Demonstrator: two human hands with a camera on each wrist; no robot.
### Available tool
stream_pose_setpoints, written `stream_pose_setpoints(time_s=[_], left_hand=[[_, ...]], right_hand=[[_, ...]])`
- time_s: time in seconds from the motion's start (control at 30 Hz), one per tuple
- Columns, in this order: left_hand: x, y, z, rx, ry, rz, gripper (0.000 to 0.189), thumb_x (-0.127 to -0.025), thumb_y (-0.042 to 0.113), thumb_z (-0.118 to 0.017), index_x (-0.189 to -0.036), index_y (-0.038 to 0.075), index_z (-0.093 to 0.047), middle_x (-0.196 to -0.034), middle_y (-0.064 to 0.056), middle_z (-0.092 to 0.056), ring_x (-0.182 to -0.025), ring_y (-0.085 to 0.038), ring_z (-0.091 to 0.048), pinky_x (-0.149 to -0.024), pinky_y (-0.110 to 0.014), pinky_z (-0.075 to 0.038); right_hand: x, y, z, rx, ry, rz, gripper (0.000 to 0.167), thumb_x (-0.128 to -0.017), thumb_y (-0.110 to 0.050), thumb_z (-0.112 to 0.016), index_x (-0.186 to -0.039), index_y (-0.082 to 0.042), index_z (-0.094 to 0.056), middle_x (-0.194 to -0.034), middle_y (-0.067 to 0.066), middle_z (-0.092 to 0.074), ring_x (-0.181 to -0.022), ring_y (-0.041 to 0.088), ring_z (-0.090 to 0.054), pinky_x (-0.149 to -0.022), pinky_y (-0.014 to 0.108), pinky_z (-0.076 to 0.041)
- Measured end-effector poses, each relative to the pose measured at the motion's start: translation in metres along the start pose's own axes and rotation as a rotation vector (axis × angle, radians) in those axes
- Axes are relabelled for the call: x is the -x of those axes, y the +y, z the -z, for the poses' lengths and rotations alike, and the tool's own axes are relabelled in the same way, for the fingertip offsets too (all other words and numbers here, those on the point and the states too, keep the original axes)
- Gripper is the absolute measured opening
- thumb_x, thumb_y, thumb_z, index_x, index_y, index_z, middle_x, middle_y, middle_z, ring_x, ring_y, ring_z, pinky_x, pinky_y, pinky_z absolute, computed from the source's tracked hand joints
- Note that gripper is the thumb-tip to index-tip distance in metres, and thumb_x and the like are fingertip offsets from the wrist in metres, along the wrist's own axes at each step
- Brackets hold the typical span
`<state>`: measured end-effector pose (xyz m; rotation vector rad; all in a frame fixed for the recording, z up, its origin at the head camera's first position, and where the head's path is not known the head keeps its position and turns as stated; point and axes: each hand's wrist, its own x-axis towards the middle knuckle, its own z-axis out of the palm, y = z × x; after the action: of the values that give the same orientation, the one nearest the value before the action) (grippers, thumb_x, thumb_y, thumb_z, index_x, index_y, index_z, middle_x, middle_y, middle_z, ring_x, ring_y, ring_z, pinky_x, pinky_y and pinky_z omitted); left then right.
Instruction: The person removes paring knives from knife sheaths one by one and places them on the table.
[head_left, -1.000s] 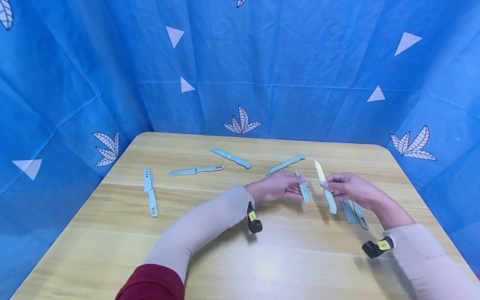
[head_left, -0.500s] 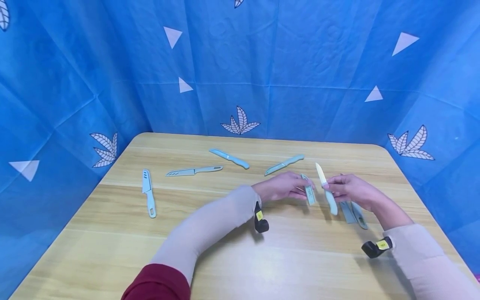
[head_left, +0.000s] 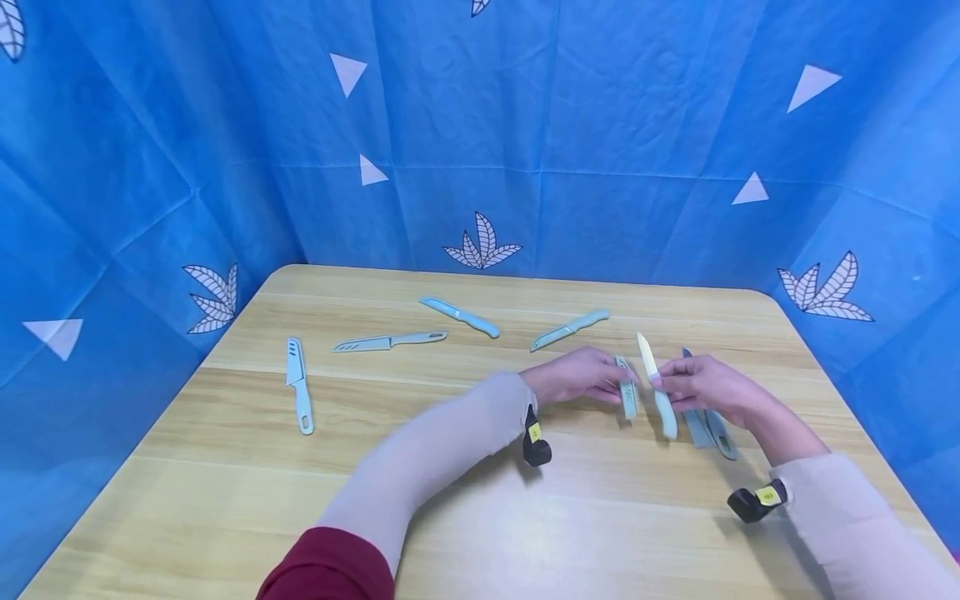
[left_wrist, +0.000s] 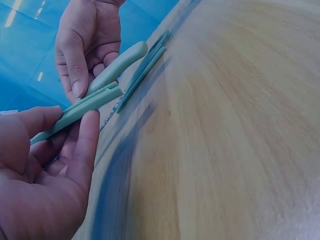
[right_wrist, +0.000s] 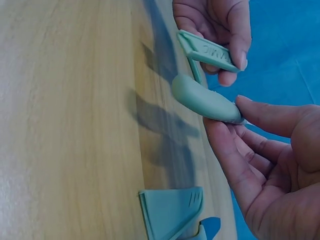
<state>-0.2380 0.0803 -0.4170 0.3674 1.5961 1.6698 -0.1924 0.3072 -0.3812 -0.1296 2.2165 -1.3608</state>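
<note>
My left hand [head_left: 577, 375] pinches a pale green knife sheath [head_left: 628, 398] between thumb and fingers, held above the table. Raised lettering shows on the sheath's side [right_wrist: 212, 54] in the right wrist view. Just to its right, my right hand [head_left: 708, 385] grips a small knife [head_left: 666, 417] near where the handle meets the blade. Its white blade is bare and points away, its curved green handle toward me. The sheath and knife stand side by side with a narrow gap in the head view. Beneath the right hand lie another sheath [head_left: 699, 429] and a knife handle [head_left: 721, 435].
Several sheathed knives lie across the wooden table [head_left: 480, 517]: one at the left [head_left: 299, 383], one slim knife [head_left: 390, 341] beside it, one knife [head_left: 459, 316] toward the back, one knife [head_left: 570, 329] behind the left hand. A blue curtain [head_left: 480, 150] surrounds the table.
My left hand has moved right with the sheath, bringing it closer to the knife. The right hand has shifted slightly right and toward me, still gripping the knife. The knives on the table stay put.
</note>
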Motion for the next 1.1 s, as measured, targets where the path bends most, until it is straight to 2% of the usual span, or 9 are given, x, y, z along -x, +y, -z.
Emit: stream_pose_setpoints(time_s=[0.23,0.5,0.87,1.1], left_hand=[[-0.003,-0.001,-0.005,-0.074,0.024,0.012,0.01,-0.094,0.005,-0.064,-0.09,-0.003,-0.067,-0.081,-0.012,-0.068,-0.068,-0.019,-0.065,-0.072,-0.029,-0.061],[-0.015,-0.005,-0.011,-0.215,0.106,0.031,0.01,-0.092,0.008,-0.068,-0.086,0.0,-0.067,-0.077,-0.013,-0.069,-0.062,-0.017,-0.065,-0.063,-0.026,-0.061],[-0.02,-0.005,-0.023,-0.314,0.17,0.053,0.013,-0.089,0.005,-0.071,-0.079,0.001,-0.062,-0.07,-0.014,-0.068,-0.054,-0.016,-0.062,-0.053,-0.024,-0.059],[-0.024,-0.009,-0.032,-0.315,0.187,0.052,0.013,-0.089,0.006,-0.071,-0.079,0.002,-0.063,-0.068,-0.014,-0.068,-0.052,-0.016,-0.062,-0.051,-0.024,-0.058]], right_hand=[[0.002,0.005,-0.001,0.006,-0.005,0.0,0.039,-0.099,-0.014,-0.057,-0.123,0.015,-0.049,-0.113,0.02,-0.06,-0.105,0.027,-0.062,-0.091,0.039,-0.056],[0.002,0.01,-0.003,0.005,0.014,-0.018,0.036,-0.096,-0.013,-0.063,-0.119,0.013,-0.053,-0.106,0.016,-0.062,-0.1,0.024,-0.064,-0.088,0.038,-0.058],[0.005,0.016,-0.002,0.025,0.03,-0.018,0.035,-0.096,-0.012,-0.062,-0.118,0.014,-0.053,-0.104,0.016,-0.063,-0.097,0.023,-0.065,-0.086,0.038,-0.058],[0.005,0.02,0.0,0.044,0.043,-0.048,0.035,-0.097,-0.01,-0.061,-0.118,0.015,-0.052,-0.104,0.016,-0.062,-0.095,0.022,-0.065,-0.084,0.038,-0.059]])
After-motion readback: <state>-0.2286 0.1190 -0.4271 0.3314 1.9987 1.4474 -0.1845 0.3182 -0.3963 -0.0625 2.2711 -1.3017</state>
